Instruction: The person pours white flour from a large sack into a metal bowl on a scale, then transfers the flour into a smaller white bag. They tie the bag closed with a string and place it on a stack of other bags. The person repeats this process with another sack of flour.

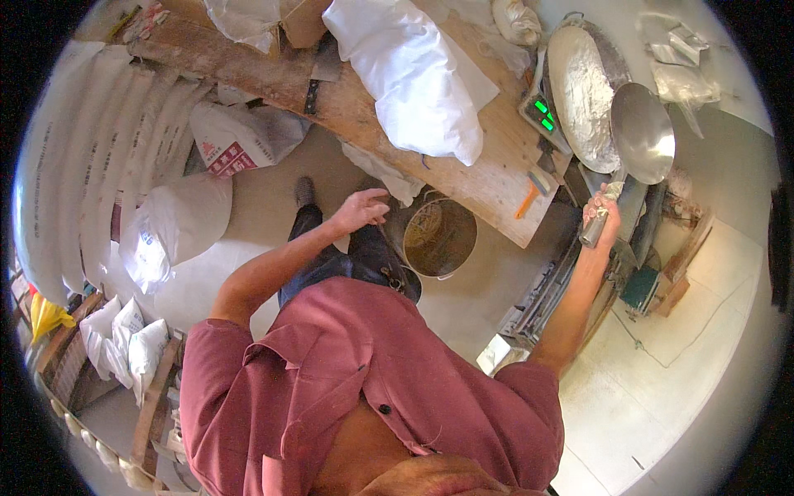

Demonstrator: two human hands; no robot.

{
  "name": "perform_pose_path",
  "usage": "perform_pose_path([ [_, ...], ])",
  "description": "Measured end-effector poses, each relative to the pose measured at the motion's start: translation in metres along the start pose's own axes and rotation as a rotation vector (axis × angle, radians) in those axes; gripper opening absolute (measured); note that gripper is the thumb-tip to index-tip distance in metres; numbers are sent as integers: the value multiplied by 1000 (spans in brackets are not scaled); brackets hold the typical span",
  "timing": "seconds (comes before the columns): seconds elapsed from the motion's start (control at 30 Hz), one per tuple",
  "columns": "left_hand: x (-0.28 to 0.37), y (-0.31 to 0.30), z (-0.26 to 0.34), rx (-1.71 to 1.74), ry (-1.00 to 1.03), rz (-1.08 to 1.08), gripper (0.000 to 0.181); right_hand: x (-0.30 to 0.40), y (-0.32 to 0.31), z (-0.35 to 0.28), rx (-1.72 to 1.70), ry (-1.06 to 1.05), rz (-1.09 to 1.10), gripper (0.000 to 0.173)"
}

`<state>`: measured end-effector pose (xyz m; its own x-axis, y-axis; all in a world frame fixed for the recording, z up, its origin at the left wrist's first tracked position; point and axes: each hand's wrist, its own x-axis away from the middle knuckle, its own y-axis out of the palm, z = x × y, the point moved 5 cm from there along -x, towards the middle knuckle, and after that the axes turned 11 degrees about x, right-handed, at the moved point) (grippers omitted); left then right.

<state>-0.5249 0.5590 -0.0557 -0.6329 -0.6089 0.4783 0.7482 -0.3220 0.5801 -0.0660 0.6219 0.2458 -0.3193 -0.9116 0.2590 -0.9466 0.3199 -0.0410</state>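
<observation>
My right hand grips the handle of a large metal ladle, which has something pale wrapped around the handle near the bowl. The ladle's round bowl looks bare and overlaps the rim of a metal basin holding white flour-like powder. Partly under the basin is a digital scale with a lit green display. My left hand hangs in front of my legs with loosely bent fingers and nothing visible in it. Near it on the floor stands a metal bucket.
A wooden table crosses ahead, bearing a large white sack and an orange-handled scraper or brush. Several stacked white sacks stand at left, beside a printed sack. Metal machinery sits below my right arm.
</observation>
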Motion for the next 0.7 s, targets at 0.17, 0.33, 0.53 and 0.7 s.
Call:
perform_pose_path([
  [0.17, 17, -37, 4, -14, 18, 148, 57, -1, 16, -8, 21, -32, -10, 40],
  [0.33, 20, -36, 9, 47, 74, 237, 54, -3, 21, -12, 30, -43, 20, 42],
  [0.53, 28, -13, 54, 61, 170, 244, 46, 2, -14, -14, 5, -63, 71, 39],
  [0.7, 43, -6, 155, 5, 416, 277, 32, 34, -42, -27, -46, -172, 207, 38],
])
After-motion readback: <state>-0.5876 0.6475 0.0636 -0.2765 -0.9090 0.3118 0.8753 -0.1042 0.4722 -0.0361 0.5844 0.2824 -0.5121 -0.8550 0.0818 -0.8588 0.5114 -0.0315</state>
